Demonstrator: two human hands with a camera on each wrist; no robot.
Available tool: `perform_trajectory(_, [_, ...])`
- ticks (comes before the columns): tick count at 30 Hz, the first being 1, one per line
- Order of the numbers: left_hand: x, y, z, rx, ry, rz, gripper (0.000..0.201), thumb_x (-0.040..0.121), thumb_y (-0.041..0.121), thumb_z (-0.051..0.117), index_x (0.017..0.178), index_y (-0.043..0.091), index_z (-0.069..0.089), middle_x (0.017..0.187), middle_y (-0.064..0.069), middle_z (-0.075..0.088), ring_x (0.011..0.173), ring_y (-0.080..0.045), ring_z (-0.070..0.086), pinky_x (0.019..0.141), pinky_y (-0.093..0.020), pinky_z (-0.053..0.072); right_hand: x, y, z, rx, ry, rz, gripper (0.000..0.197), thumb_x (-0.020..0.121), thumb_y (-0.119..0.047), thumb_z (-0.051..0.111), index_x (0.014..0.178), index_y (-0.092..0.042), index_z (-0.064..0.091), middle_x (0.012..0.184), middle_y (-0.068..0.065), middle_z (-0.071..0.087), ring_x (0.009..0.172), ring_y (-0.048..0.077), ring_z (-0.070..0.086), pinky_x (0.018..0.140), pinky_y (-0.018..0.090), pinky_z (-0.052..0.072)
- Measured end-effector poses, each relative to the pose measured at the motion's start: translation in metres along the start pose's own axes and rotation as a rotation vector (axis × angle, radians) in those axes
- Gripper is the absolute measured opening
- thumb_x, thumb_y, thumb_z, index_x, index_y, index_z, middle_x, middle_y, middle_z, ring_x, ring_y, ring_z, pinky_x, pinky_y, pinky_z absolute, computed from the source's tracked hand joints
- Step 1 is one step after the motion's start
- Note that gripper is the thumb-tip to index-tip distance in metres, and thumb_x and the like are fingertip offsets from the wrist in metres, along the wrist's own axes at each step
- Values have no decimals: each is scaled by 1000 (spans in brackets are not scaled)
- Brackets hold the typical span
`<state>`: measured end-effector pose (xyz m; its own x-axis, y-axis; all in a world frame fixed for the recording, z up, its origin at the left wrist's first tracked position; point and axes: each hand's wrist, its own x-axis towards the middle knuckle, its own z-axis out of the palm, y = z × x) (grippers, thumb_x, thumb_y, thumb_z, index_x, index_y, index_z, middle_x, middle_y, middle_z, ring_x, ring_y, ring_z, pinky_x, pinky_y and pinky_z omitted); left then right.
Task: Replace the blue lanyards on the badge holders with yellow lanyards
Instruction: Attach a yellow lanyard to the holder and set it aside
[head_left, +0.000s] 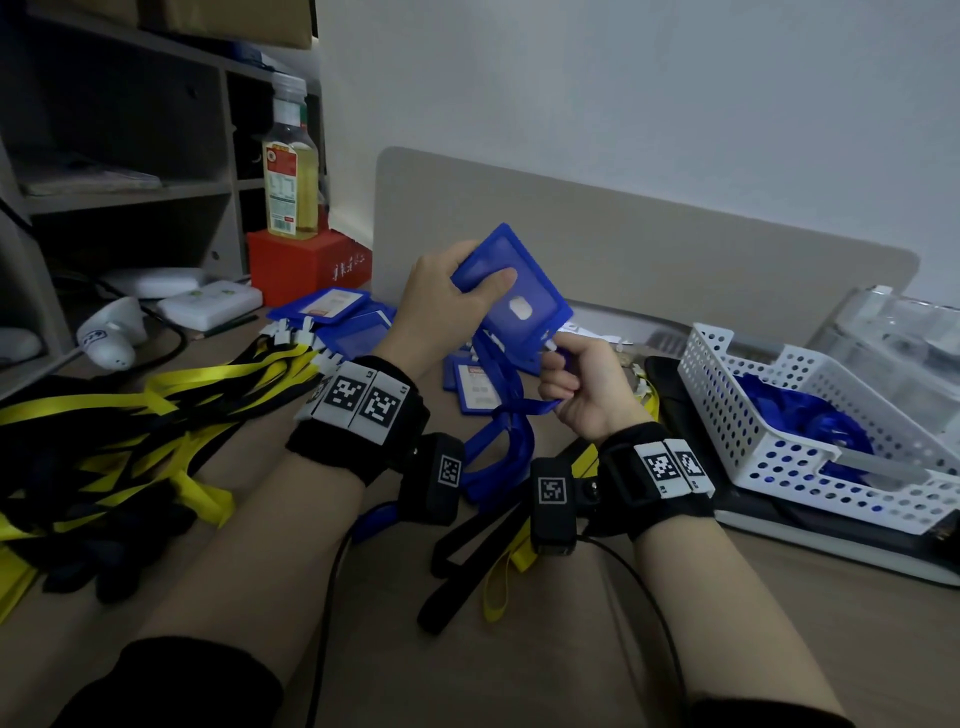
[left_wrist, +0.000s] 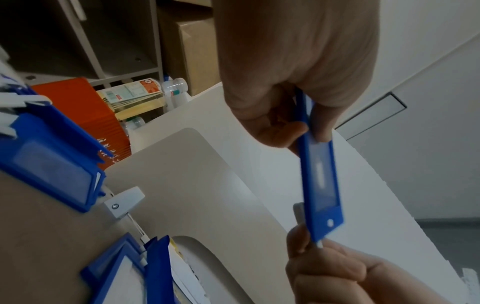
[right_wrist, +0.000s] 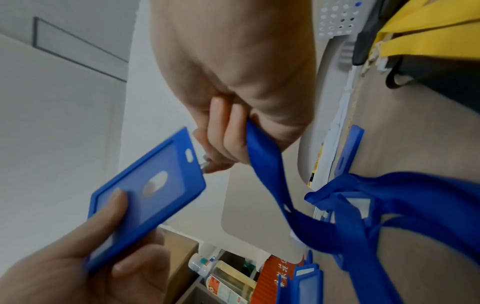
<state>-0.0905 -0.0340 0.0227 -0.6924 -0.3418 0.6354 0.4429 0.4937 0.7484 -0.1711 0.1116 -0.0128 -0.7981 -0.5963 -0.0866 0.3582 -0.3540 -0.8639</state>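
The left hand (head_left: 441, 296) grips a blue badge holder (head_left: 514, 291) above the desk, thumb pressed on its face. The right hand (head_left: 587, 389) pinches the clip at the holder's corner and also holds the blue lanyard (head_left: 511, 415); whether the clip is already free is hard to see. The white basket (head_left: 727, 364) at the right contains removed blue lanyards, so some are done. Many yellow lanyards (head_left: 156, 395) wait at the left, and more holders (head_left: 332, 306) lie far behind.

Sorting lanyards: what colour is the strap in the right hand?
Blue lanyard strap; clearest in the right wrist view.
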Motion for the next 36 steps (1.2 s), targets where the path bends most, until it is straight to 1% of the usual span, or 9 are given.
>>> perform_trajectory(3, [-2, 2, -2, -80, -41, -67, 16, 93, 13, 62, 97, -1, 59, 78, -7, 61, 59, -4, 56, 50, -17, 45, 2, 0, -2, 75, -12, 23, 29, 95, -14, 34, 67, -15, 41, 46, -7, 35, 30, 2, 21, 34, 13, 13])
perform_trajectory(7, [-1, -8, -2, -214, -119, -314, 18, 91, 19, 65, 102, 6, 64, 101, -14, 69, 89, -25, 67, 78, -35, 55, 9, 0, -6, 240, 20, -46, 31, 101, -19, 34, 73, -12, 44, 53, -1, 39, 39, 8, 34, 39, 14, 35])
perform_trajectory(9, [-3, -14, 1, -235, -172, -381, 21, 91, 21, 64, 106, 5, 64, 107, -15, 69, 96, -27, 67, 82, -36, 55, 16, 0, -8, 362, 46, -87, 29, 103, -26, 37, 82, -12, 50, 78, 8, 50, 68, 19, 53, 81, 27, 54])
perform_trajectory(11, [-4, -18, 4, -272, -214, -421, 29, 93, 25, 61, 113, 3, 63, 112, -15, 68, 101, -28, 66, 83, -33, 55, 17, -2, -8, 420, 24, -108, 32, 104, -32, 36, 85, -13, 52, 95, 9, 51, 93, 24, 54, 106, 43, 42])
perform_trajectory(16, [-10, -18, 9, -368, -438, -556, 33, 98, 36, 51, 118, 12, 60, 111, -8, 67, 94, -19, 65, 86, -31, 51, 7, -8, 1, 584, -79, -134, 44, 104, -41, 30, 77, -13, 52, 66, -4, 49, 66, 11, 48, 102, 29, 38])
perform_trajectory(22, [-17, -19, 13, -359, -593, -637, 48, 99, 43, 44, 131, 9, 54, 122, -15, 64, 102, -28, 65, 100, -39, 46, 3, -10, 2, 775, -95, -174, 40, 103, -35, 38, 81, -7, 56, 71, -2, 53, 55, 11, 55, 48, 21, 51])
perform_trajectory(27, [-19, -14, 13, -378, -651, -694, 43, 100, 43, 41, 126, 12, 51, 110, -15, 59, 78, -25, 65, 70, -31, 57, 6, -12, 0, 804, 27, -201, 38, 103, -34, 40, 76, -9, 51, 60, -1, 54, 50, 10, 51, 47, 19, 49])
perform_trajectory(32, [-20, -13, 11, -408, -705, -714, 34, 98, 44, 44, 117, 16, 52, 108, -14, 58, 78, -25, 61, 66, -31, 54, 5, -12, 0, 718, 99, -230, 36, 101, -30, 43, 70, -11, 49, 50, -3, 52, 40, 10, 51, 41, 16, 45])
perform_trajectory(36, [-19, -13, 6, -397, -696, -713, 32, 98, 45, 43, 95, 16, 56, 79, -6, 67, 63, -18, 60, 61, -27, 45, 7, -10, -7, 658, 134, -201, 37, 101, -31, 41, 69, -13, 48, 46, -6, 45, 39, 8, 47, 45, 14, 42])
